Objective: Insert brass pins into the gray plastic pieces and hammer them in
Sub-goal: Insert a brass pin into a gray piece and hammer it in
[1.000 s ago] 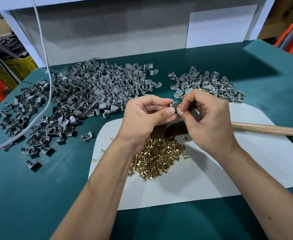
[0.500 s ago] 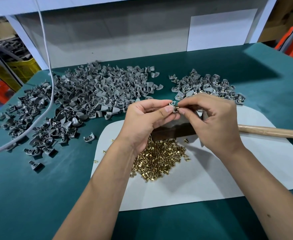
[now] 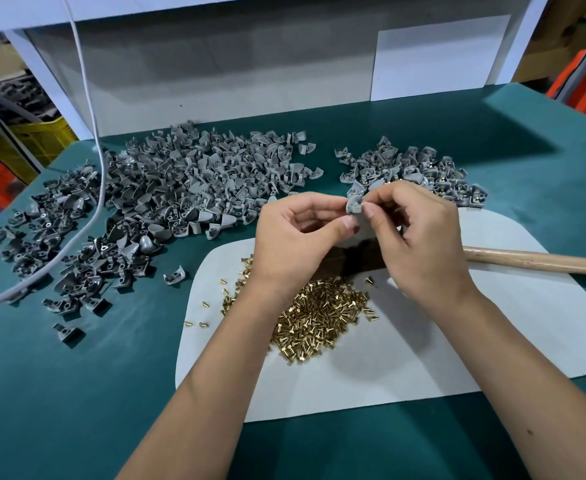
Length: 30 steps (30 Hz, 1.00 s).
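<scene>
— Piece: where is it held?
— It is pinched between both hands, above the white mat. The left hand grips it from below with thumb and curled fingers; the right hand pinches at its right edge with thumb and forefinger.
— Is a pin seen in the piece?
— That cannot be told; the spot is hidden by the fingertips.
— Where are the pins kept?
— A brass heap is spread on the mat, just below the hands, with a few strays scattered to its left.
— And the hammer?
— Its wooden handle is laid across the mat to the right; the dark head is partly covered by the hands.
— Other pieces?
— A large gray pile is strewn over the green surface at the left, and a smaller pile lies behind the right hand. A gray cable is draped over the large pile.
</scene>
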Tool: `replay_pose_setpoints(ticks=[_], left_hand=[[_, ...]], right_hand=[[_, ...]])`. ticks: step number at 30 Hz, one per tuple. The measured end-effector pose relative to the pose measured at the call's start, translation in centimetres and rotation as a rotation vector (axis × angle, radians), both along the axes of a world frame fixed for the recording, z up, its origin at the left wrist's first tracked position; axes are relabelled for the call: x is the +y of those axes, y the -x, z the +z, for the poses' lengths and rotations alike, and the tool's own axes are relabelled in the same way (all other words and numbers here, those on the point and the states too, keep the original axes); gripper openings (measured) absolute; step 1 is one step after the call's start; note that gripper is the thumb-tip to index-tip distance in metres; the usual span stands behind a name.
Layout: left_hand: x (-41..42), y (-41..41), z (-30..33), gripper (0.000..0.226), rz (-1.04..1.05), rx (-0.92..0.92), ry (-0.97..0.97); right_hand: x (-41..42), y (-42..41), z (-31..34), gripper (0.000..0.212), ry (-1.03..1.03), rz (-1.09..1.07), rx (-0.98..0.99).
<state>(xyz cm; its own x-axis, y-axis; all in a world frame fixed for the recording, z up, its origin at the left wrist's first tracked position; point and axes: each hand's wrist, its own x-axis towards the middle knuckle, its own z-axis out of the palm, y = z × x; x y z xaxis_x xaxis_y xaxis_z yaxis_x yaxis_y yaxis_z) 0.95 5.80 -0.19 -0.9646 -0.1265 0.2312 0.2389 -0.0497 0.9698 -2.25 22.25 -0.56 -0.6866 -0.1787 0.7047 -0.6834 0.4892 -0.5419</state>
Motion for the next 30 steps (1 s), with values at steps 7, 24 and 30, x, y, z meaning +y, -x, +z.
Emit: replay_pose_setpoints(ticks=[7,24,30], left_hand=[[0.05,0.09,0.11,0.026,0.002,-0.032,-0.047],[0.23,-0.03,0.22,0.017,0.030,-0.080,-0.132],[0.59,-0.16,0.37,0.018,0.061,-0.067,-0.067]], right_hand=[[-0.33,-0.33,0.21,0.004,-0.018,-0.002,0.032],[-0.74,-0.64,0.38,0.002,0.002,-0.008,0.008],[-0.61,-0.54,0.33,0.004,0.016,-0.028,-0.037]])
